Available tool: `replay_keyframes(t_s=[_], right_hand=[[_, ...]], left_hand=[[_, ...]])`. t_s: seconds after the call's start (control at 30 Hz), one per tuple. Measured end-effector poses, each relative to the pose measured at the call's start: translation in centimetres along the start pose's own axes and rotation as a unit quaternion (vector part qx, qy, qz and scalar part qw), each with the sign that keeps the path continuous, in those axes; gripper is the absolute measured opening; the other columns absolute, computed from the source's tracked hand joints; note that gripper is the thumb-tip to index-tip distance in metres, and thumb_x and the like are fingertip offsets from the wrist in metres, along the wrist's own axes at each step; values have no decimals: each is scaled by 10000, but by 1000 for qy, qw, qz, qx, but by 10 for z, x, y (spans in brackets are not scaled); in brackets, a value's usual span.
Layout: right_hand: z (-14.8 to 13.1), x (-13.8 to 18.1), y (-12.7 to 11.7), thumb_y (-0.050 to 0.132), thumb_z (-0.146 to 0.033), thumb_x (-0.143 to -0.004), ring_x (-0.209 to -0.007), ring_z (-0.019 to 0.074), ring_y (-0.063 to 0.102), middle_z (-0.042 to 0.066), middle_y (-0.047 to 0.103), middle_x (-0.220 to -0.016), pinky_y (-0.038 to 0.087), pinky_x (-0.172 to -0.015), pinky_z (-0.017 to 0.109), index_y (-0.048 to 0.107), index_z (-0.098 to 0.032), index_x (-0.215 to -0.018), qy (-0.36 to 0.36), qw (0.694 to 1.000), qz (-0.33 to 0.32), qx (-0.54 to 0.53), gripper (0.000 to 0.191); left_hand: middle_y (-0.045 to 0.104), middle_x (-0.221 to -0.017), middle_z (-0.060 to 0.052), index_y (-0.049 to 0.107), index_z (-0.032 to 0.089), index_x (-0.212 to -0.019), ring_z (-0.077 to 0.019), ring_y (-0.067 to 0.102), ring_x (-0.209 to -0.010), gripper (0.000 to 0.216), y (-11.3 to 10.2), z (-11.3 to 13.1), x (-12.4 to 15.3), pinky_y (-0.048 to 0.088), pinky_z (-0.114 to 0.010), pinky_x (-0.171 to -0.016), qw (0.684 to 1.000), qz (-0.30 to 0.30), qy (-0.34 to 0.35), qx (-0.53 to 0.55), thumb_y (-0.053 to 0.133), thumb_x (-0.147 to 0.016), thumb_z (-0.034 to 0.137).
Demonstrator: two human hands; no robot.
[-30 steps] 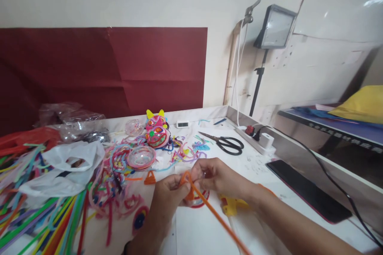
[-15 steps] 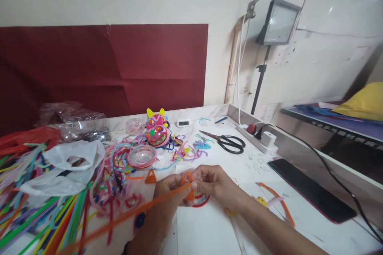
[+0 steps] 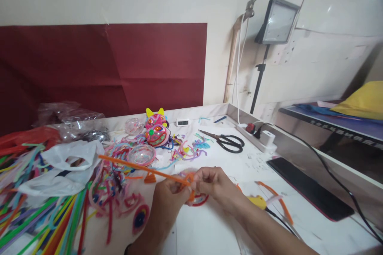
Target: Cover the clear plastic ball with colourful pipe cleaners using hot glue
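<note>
An orange pipe cleaner runs up and left from between my hands, its far end hanging over the pile of craft bits. My left hand is closed on the near part, where the orange strand is bent into a small shape. From the other side my right hand pinches the same pipe cleaner with thumb and forefinger. Just beneath my fingers a round piece with a red rim is partly hidden. A small folded orange pipe cleaner piece lies left of my hands.
Black-handled scissors lie beyond my hands. A phone and a yellow-handled tool are to the right. Many coloured pipe cleaners and a white plastic bag cover the left. Decorated round figures stand at the back.
The long free end of the orange pipe cleaner has swung from the lower left, across my left forearm, to the upper left. Both hands stay in nearly the same place.
</note>
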State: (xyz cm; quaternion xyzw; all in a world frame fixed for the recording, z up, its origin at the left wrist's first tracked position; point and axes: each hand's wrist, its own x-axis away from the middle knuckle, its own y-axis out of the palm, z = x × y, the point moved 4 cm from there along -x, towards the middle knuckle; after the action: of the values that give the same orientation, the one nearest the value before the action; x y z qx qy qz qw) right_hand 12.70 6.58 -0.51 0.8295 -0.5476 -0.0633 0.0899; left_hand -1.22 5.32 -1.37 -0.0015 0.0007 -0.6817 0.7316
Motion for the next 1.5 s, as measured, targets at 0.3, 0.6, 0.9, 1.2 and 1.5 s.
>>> replay_keyframes(t_s=[0.3, 0.6, 0.9, 1.2, 1.5], right_hand=[[2, 3, -2, 828, -353, -632, -510, 105, 540, -41, 614, -548, 405, -576, 253, 636, -166, -660, 2, 1000, 30, 0, 269], [10, 2, -9, 851, -403, -651, -557, 97, 501, -55, 578, -594, 397, -593, 257, 615, -167, -686, -18, 998, 57, 21, 335], [5, 2, -4, 854, -400, -650, -568, 94, 491, -56, 578, -605, 389, -592, 247, 587, -173, -659, -21, 998, 53, 20, 351], [9, 4, -12, 840, -560, -662, -619, 126, 501, -31, 599, -630, 397, -644, 272, 691, -153, -740, -23, 998, 45, 27, 440], [6, 6, -9, 841, -540, -667, -589, 118, 461, -47, 533, -607, 371, -609, 267, 631, -165, -679, -32, 997, 57, 49, 430]], left_hand=[[707, -530, 8, 730, 173, -657, -165, 650, -484, 82, -1, 4, 2, 533, -248, -498, 999, -33, 10, -4, 748, -600, 229], [774, -659, -47, 768, 161, -771, -240, 729, -609, 353, -2, 10, 7, 579, -293, -480, 999, 5, -41, 30, 768, -662, 497], [712, -573, -4, 678, 177, -635, -212, 695, -576, 351, -7, -3, 0, 605, -298, -530, 1000, 16, -17, -14, 776, -663, 513], [734, -639, -17, 692, 179, -694, -211, 693, -607, 398, -14, -11, -9, 584, -287, -536, 1000, -23, -10, -7, 759, -685, 571], [689, -589, -8, 682, 169, -649, -183, 648, -591, 409, -8, -6, -5, 551, -266, -558, 999, -32, 4, 16, 762, -688, 568]])
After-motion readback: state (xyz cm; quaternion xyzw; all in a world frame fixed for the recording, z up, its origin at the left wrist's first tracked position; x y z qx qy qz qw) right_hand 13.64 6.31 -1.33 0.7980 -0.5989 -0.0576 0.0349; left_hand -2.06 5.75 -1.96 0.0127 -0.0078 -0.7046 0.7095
